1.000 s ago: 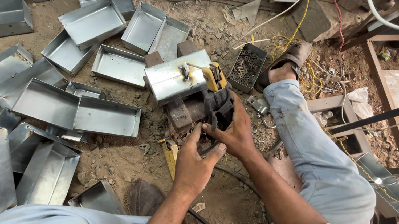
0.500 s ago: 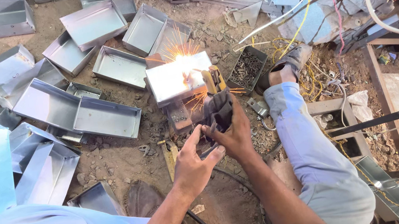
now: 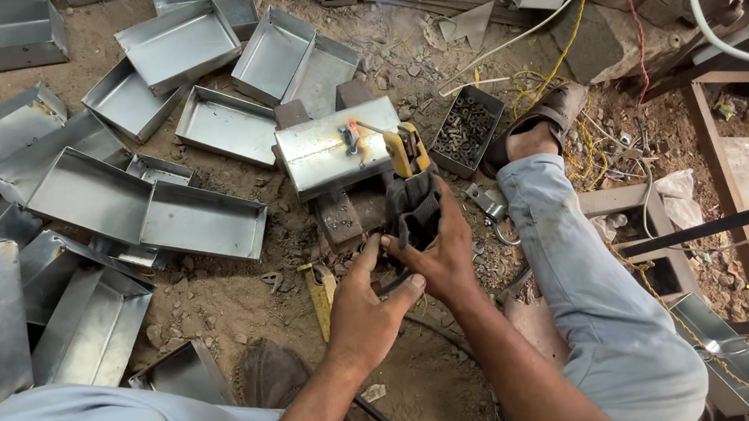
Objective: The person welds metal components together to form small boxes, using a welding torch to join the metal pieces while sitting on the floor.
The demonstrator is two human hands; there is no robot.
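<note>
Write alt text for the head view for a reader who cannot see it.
Both hands, left hand and right hand, grip a black and yellow welding holder whose tip meets a metal box on a dirt floor. Many open metal trays lie to the left, and a small tray of dark bits sits beside the person's sandalled foot.

We see the metal box (image 3: 331, 150) just beyond our hands, trays (image 3: 147, 213) spread left of it, the parts bin (image 3: 466, 130) right.

Two hands (image 3: 406, 276), one welding holder (image 3: 412, 189), one small bin of bits (image 3: 462, 130), metal trays (image 3: 204, 224) (over a dozen)
</note>
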